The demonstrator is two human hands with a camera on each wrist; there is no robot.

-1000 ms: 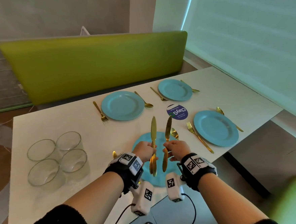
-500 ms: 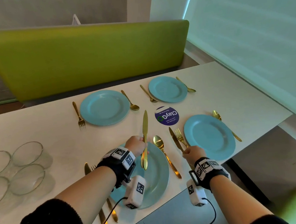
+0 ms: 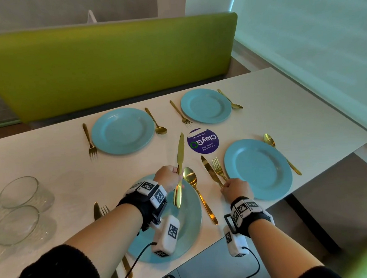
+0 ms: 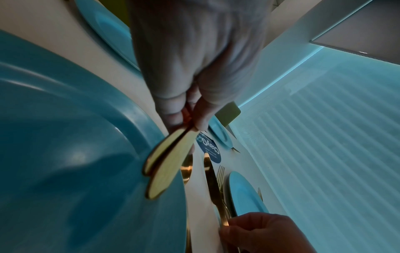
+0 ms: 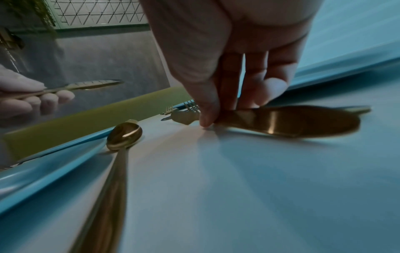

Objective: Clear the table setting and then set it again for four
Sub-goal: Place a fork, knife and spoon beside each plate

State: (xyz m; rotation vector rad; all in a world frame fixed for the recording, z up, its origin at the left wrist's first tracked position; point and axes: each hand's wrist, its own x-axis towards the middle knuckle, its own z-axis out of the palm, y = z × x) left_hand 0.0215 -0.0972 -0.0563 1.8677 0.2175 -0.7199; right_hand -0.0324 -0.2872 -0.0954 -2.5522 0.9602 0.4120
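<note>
My left hand [image 3: 176, 175] grips two gold knives [image 3: 180, 152] upright over the near blue plate [image 3: 188, 221]; both handle ends [image 4: 164, 169] show in the left wrist view. My right hand [image 3: 224, 184] pinches the handle of a third gold knife [image 3: 208, 169], which lies flat on the white table [image 3: 49, 165] beside a fork [image 3: 218, 169], left of the near-right plate [image 3: 258, 168]. In the right wrist view the thumb and fingers [image 5: 207, 118] hold that knife [image 5: 292, 121] against the tabletop. A gold spoon [image 3: 192, 179] lies between my hands.
Two more blue plates [image 3: 122, 131] [image 3: 205, 105] with forks and spoons sit at the far side. Several glass bowls [image 3: 19, 193] stand at the left. A knife and fork [image 3: 100, 210] lie left of the near plate. A purple round sticker [image 3: 202, 140] marks the middle. A green bench [image 3: 107, 63] stands behind.
My right hand moved right and down, bringing its knife from upright over the near plate to flat beside the near-right plate's fork. My left hand kept its knives.
</note>
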